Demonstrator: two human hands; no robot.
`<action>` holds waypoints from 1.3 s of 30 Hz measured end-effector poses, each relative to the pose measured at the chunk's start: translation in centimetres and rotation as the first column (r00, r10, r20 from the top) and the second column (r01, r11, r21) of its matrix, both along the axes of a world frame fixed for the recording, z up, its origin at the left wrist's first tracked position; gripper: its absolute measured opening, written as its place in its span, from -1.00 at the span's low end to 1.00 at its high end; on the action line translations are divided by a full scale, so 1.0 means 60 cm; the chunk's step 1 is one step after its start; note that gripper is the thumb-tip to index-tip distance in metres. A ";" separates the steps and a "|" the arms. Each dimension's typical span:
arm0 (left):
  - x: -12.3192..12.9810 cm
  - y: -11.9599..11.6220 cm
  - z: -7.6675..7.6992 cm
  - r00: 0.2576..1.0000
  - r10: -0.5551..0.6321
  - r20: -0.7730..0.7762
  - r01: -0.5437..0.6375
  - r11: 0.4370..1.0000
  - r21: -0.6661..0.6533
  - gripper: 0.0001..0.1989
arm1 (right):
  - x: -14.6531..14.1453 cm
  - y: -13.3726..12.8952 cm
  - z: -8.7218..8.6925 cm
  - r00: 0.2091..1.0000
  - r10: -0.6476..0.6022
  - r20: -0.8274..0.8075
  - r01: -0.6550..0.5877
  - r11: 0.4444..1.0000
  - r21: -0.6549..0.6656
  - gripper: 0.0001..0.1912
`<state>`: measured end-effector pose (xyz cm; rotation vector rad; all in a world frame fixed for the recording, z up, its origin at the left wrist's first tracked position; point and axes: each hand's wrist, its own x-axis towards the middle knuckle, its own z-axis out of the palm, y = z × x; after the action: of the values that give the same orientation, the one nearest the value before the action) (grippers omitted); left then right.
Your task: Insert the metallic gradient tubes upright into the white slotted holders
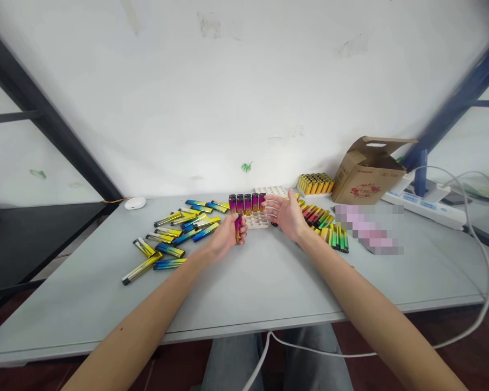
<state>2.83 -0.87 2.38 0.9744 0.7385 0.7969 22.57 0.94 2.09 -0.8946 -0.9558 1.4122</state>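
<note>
head view: at the left edge of the frame, a black surface point(12, 239) adjoins the grey table point(244, 293). at left centre, a white rounded case point(135, 203) lies near the wall point(167, 108). right of and below it, loose blue-and-yellow pieces point(169, 250), slender, lighter-shaped and black-ended, lie at mixed angles, some overlapping.

near the centre, the left hand point(227, 234) is closed around one purple-and-gold piece point(238, 227), held roughly upright with its black end up. just behind it, a group of purple pieces point(248, 203) stands upright at the pale holed tray point(257, 220), whose front cells are bare. a second holed tray point(272, 191) shows farther back.

right of centre, the right hand point(288, 216) is open, with fingers spread toward the upright group; it grasps nothing visible, and whether its fingertips touch the nearest piece cannot be told. beside and partly behind it lie multicoloured pieces point(324, 220) in red, green and yellow. above these, yellow pieces point(315, 183) stand in close rows.

at the right, an open cardboard box point(367, 176) stands beside the yellow rows; a pixelated pink item point(367, 228) lies below it. farther right are a white power strip point(427, 209) and a looping white cable point(488, 260).
</note>
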 end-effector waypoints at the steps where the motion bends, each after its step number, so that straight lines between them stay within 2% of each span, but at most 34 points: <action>1: 0.001 0.000 0.001 1.000 0.018 0.002 -0.018 1.000 0.010 -0.77 | 0.000 0.000 -0.001 1.000 0.007 -0.003 -0.007 1.000 0.002 -0.25; 9: 0.002 -0.004 0.009 0.992 0.123 0.017 -0.124 0.992 0.034 -0.86 | -0.001 0.002 -0.005 0.999 0.026 0.038 -0.027 0.999 0.021 -0.21; 14: 0.006 -0.004 0.005 0.988 0.157 -0.008 -0.156 0.986 0.054 -0.88 | 0.000 0.004 -0.008 0.999 0.033 0.002 -0.033 0.999 0.023 -0.23; 24: 0.006 -0.004 0.000 0.993 0.110 0.052 -0.111 0.994 0.021 -0.85 | 0.001 0.005 -0.009 0.999 0.039 0.029 -0.040 0.999 0.029 -0.22; 32: 0.001 -0.007 0.006 0.982 0.065 0.179 -0.060 0.998 -0.034 -0.79 | -0.001 0.005 -0.010 0.998 0.048 0.029 -0.049 0.998 0.028 -0.24; 39: -0.001 -0.006 0.008 0.984 0.027 0.173 -0.016 0.998 -0.063 -0.72 | -0.003 0.003 -0.008 0.998 0.053 0.021 -0.053 0.998 0.013 -0.27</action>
<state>2.79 -1.25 2.83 0.8311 0.6193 0.8620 22.38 1.14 1.63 -0.8807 -1.0099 1.4424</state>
